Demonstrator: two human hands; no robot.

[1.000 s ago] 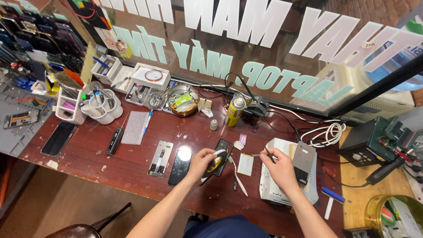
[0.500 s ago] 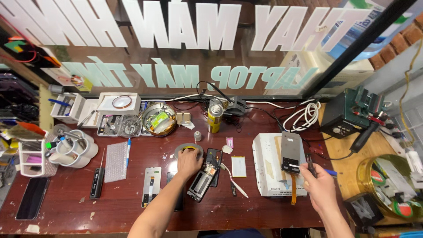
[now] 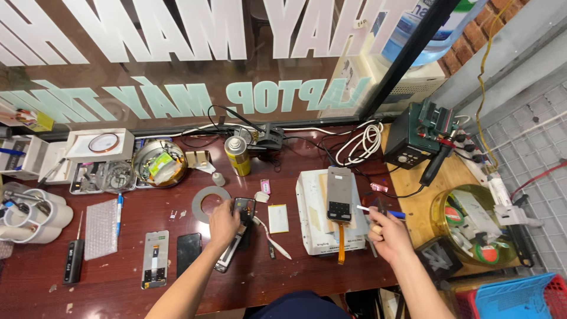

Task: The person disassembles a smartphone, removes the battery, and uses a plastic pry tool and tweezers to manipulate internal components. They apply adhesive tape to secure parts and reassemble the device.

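The left hand is being pressed, fingers curled, onto an opened phone lying flat on the dark red-brown wooden surface; the phone's upper end is being gripped, its exposed inner side is showing dark and its long frame is angling down toward the near edge. The right hand is being held closed around a thin white-and-blue tool, pinched between thumb and fingers, above the seam where the red surface is meeting a lighter board.

Beside the phone a flat grey ring of tape is lying, just touching the left hand's knuckles. A small cream rectangular pad and a slim white-handled tool are lying between the two hands. A white boxy heating plate is standing right of these, and a dark glossy screen panel with an orange flex ribbon is resting on it.

Left of the phone a black glossy phone, a display panel with a grey back, a sheet of bubble wrap and a black screwdriver are laid out well apart. A yellow cylindrical can is standing upright near the glass. A dark green soldering station and coiled white cable are crowding the far right corner
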